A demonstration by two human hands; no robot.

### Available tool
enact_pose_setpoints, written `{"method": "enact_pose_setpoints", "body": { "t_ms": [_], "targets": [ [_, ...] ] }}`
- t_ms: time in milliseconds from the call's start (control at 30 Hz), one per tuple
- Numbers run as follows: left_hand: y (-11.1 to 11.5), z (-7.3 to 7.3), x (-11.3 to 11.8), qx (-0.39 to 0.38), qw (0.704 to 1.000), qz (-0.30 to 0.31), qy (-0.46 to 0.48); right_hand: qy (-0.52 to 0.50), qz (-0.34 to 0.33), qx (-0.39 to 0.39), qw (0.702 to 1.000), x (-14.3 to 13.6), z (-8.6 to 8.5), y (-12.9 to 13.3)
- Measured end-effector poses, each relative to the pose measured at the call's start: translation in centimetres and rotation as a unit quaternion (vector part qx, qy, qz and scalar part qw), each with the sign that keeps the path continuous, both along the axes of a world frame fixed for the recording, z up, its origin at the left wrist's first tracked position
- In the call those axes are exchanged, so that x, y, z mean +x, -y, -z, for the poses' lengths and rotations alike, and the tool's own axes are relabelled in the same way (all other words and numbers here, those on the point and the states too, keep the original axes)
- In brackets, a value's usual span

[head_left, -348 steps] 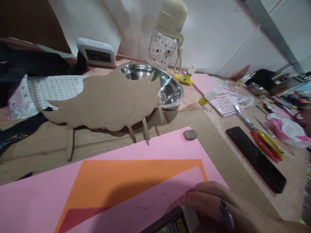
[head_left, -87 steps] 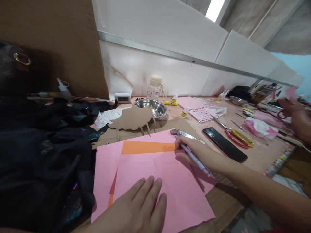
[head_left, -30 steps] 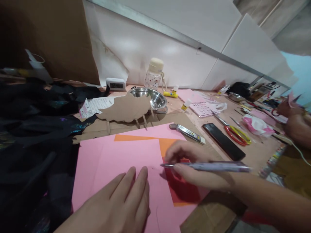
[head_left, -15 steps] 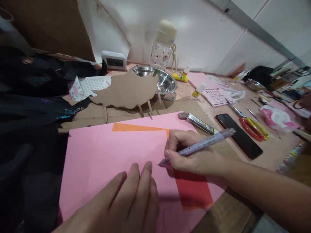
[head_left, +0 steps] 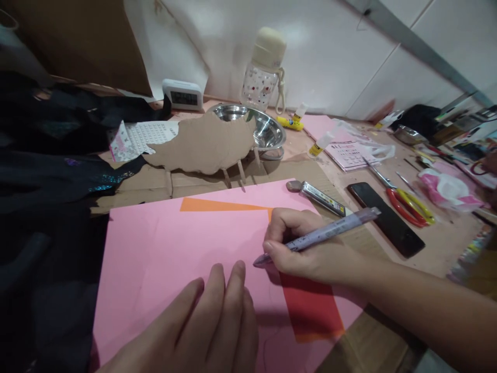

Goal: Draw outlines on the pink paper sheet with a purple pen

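My right hand [head_left: 306,248] is closed around a pale purple pen [head_left: 322,234], its tip at the surface of a pink sheet of paper [head_left: 155,254]. Flat on the same sheet lies my left hand [head_left: 217,316], fingers stretched out and a little apart. Faint curved pen lines show on the pink paper near the bottom. Beneath its right side a red sheet [head_left: 314,305] and an orange sheet [head_left: 217,205] stick out, with more pink paper under them. Just beyond my right hand is a utility knife [head_left: 322,198].
Behind the paper, a cardboard cutout [head_left: 205,145] leans by a steel bowl [head_left: 267,129]. A bottle [head_left: 262,72] and a digital clock [head_left: 183,96] stand by the wall. A phone [head_left: 388,220] and scissors [head_left: 411,204] lie right; dark cloth [head_left: 46,259] fills the left.
The view has shifted very slightly. Both hands keep nearly the same place, and the pen tip stays at about the same spot on the pink paper.
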State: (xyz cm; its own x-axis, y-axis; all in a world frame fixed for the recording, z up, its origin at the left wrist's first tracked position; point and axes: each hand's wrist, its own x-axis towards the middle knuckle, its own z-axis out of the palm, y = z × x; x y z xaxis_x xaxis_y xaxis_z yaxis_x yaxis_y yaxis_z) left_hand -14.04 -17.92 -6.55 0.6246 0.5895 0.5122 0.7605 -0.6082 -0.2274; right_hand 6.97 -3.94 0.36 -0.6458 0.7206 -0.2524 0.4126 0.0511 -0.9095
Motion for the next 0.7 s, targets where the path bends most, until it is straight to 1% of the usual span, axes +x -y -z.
{"method": "enact_pose_setpoints", "body": {
  "t_ms": [100, 200, 333, 500, 567, 700],
  "targets": [
    [0.3, 0.2, -0.1, -0.011, 1.0, -0.014, -0.006, 0.002, 0.002, -0.001, 1.0, -0.1, -0.1, 0.0],
    [0.6, 0.5, -0.1, -0.031, 0.999, -0.01, -0.019, 0.001, -0.004, -0.005, 1.0, -0.1, -0.1, 0.0],
    [0.4, 0.5, -0.1, -0.019, 0.999, -0.009, -0.03, -0.005, 0.005, -0.007, 1.0, -0.2, -0.1, 0.1],
    [0.2, 0.4, -0.4, -0.016, 0.996, 0.002, -0.082, -0.009, 0.024, -0.013, 1.0, -0.3, -0.1, 0.2],
    [0.3, 0.7, -0.4, -0.02, 0.996, 0.001, -0.084, -0.01, 0.02, -0.018, 1.0, -0.3, -0.1, 0.2],
    [0.5, 1.2, -0.2, 0.001, 0.998, 0.0, -0.062, -0.015, 0.016, -0.021, 1.0, -0.3, 0.1, 0.1]
  ]
}}
